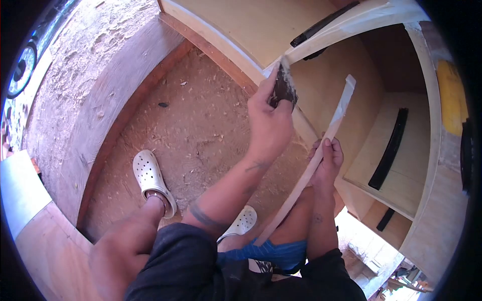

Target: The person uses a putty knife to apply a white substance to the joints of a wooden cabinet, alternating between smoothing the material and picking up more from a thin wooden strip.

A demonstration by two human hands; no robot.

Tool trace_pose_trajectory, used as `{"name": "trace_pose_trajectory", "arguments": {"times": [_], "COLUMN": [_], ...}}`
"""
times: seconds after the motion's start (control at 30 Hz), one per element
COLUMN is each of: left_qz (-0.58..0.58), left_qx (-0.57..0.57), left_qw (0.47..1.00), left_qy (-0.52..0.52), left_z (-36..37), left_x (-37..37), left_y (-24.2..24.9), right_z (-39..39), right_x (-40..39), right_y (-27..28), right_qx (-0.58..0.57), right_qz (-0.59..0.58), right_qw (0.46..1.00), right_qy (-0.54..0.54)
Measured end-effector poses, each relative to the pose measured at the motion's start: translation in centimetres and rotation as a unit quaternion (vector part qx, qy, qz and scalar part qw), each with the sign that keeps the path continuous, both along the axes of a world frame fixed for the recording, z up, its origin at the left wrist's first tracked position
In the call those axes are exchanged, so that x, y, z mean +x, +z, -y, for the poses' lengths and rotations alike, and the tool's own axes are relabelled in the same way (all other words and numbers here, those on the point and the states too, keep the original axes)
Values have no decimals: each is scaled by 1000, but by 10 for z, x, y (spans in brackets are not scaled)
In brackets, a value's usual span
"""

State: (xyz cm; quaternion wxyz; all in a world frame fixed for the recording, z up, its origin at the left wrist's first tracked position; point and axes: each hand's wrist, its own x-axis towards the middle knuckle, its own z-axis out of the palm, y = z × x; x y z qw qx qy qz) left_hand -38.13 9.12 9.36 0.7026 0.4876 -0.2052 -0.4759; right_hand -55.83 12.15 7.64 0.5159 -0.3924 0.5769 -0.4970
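Observation:
My left hand [271, 118] is closed around a dark flat tool [284, 90] with a pale, bristly edge; it may be a brush. The tool's tip is against the corner where the wooden cabinet's [351, 44] front edges meet. In my right hand [327, 159] is a long, thin, pale strip [300, 188], pinched near its middle between thumb and fingers. The strip's whitish upper end stands in front of the open cabinet compartment, and its lower end reaches my lap.
Black rails [389, 150] are fixed inside the cabinet. A yellow object [450, 98] lies at the right. A curved-looking wooden board [103, 100] edges the dirt floor [186, 115] at the left. My feet wear white clogs [149, 173]. A pale panel [22, 188] lies far left.

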Motion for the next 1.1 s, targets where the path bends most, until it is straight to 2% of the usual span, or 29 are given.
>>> {"name": "trace_pose_trajectory", "arguments": {"times": [0.07, 0.1, 0.17, 0.27, 0.47, 0.57, 0.67, 0.77, 0.87, 0.97, 1.03, 1.1], "left_qz": [57, 124, 256, 377, 342, 374, 270, 139, -3, 133, 234, 223], "left_qx": [-19, -22, -28, -70, -47, -89, -8, 58, 62, -22, -89, -65], "left_qw": [998, 992, 966, 923, 934, 922, 963, 987, 997, 991, 968, 972], "left_qy": [3, 10, 24, 10, -92, -54, -1, -63, -50, 0, 26, 43], "left_z": [-5, -5, -3, 5, 18, 27, 27, 10, 2, 2, -3, -8], "left_x": [7, 12, 19, 23, 52, 53, 54, 51, 30, 4, -3, -9], "left_y": [-3, -3, -3, -1, 9, -2, -13, -15, -6, 13, 15, 4], "right_z": [3, 3, 3, 3, 2, 5, 4, 3, 4, 2, 2, 1], "right_x": [-2, -3, -4, -3, -2, 3, 6, 3, 1, -1, -1, -4], "right_y": [-1, -2, -3, -2, -3, -3, -2, -2, -6, -4, -5, -6], "right_qx": [-5, -8, -14, -7, -1, 0, 5, 9, 1, -9, -12, -14], "right_qz": [-4, -5, -5, -10, -13, -19, -18, -12, -7, 0, 3, -4], "right_qw": [1000, 1000, 1000, 1000, 1000, 1000, 1000, 1000, 1000, 1000, 1000, 1000], "right_qy": [2, -1, -1, 0, 11, 9, 9, 13, 13, 15, 19, 18]}}
